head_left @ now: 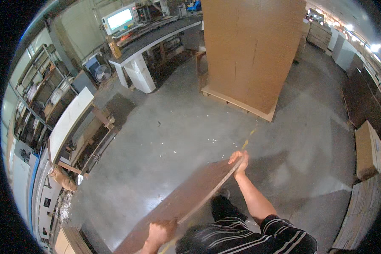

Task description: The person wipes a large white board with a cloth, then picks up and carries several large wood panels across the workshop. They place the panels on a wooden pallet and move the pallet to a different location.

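Note:
A long reddish-brown wooden board (190, 184) is held tilted in front of my body, its pale raw edge turned up toward me. My left hand (161, 232) is closed over that edge near the lower part of the view. At the board's far right end, my right hand (240, 162) grips the corner, fingers wrapped over the face. The board's lower left end runs out of view, and its underside is hidden.
A tall cardboard-covered stack (249, 55) on a pallet stands ahead. A dark-topped workbench (156, 38) with a monitor (120, 20) is at the back left. A white-topped table (72, 114) stands left, and a cardboard box (367, 150) sits on flat stacked sheets (362, 209) at right.

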A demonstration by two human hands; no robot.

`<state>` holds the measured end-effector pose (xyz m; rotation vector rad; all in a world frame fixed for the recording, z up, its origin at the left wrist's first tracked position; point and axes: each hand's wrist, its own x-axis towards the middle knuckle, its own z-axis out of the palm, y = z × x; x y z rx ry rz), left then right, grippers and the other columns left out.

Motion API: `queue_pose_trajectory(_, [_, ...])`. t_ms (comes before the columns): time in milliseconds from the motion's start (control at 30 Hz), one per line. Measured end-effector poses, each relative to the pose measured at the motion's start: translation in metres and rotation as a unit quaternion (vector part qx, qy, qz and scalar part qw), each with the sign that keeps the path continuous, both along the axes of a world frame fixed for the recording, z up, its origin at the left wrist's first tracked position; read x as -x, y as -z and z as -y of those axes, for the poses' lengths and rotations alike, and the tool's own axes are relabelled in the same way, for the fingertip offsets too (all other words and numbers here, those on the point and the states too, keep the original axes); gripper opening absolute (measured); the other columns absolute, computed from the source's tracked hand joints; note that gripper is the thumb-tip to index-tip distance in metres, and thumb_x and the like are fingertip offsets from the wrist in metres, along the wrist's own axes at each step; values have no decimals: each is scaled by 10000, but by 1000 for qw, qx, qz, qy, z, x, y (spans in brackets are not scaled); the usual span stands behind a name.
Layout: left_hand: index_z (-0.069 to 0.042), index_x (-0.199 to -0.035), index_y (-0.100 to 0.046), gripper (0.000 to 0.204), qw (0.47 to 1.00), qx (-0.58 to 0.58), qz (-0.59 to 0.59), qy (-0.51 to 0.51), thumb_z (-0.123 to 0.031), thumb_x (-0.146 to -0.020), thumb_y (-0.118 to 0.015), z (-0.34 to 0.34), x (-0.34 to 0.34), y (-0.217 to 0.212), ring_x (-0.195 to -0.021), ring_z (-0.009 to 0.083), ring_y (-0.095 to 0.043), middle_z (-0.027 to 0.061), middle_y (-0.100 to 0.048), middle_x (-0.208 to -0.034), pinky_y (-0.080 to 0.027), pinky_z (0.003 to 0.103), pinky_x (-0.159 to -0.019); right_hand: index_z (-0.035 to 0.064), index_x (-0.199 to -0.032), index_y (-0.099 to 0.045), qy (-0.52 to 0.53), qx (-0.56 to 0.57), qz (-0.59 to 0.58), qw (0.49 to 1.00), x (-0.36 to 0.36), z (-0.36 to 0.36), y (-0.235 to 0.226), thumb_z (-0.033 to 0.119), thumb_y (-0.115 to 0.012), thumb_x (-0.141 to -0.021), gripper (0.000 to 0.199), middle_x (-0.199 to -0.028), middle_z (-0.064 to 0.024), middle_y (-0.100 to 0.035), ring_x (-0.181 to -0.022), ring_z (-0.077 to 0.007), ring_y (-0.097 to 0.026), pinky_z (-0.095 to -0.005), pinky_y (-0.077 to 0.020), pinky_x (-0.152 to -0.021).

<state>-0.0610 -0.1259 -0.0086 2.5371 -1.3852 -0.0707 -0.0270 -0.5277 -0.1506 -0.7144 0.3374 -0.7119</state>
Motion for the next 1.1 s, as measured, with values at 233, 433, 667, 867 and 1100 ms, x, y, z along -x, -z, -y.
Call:
queue_pose_trajectory(233, [-117,-977,-652,237,995,-60,-39,68,-199,-756,-630,144,-93,11,-628,259,-633,93,-632,-720,-505,389,-505,61,-528,-439,93,37,66,993,1,151,11,470,-280,-938,600,-522,-95,-439,-491,-220,-444,-332,-415,-466])
queue_pose_trajectory(433, [-62,-841,-593,187,978,46,-39,198,-160,-682,-600,260,-159,6,-676,229,-627,60,-609,-705,-498,342,-569,76,-550,-436,198,60,66,976,23,252,8,470,-274,-948,583,-524,-96,-456,-481,-232,-474,-337,-402,-469])
queue_pose_trajectory(667, [-37,-926,-612,253,936,12,-22,351,-158,-704,-603,398,-229,20,-706,194,-618,46,-631,-736,-482,323,-624,66,-609,-465,302,172,22,938,54,351,6,460,-281,-951,553,-520,-88,-462,-478,-228,-464,-351,-409,-501])
queue_pose_trajectory(867, [-61,-921,-610,246,895,-30,-10,445,-178,-704,-598,518,-279,21,-780,181,-620,20,-654,-818,-466,316,-668,59,-546,-450,414,131,-19,901,70,407,-5,508,-275,-936,620,-487,-106,-470,-458,-211,-460,-326,-412,-493])
queue_pose_trajectory(1100, [-113,-802,-594,116,851,-65,-39,520,-189,-714,-582,613,-327,32,-768,235,-636,49,-643,-743,-475,366,-649,100,-543,-415,532,128,-83,833,88,417,2,592,-258,-909,633,-498,-82,-457,-463,-206,-443,-340,-397,-496])
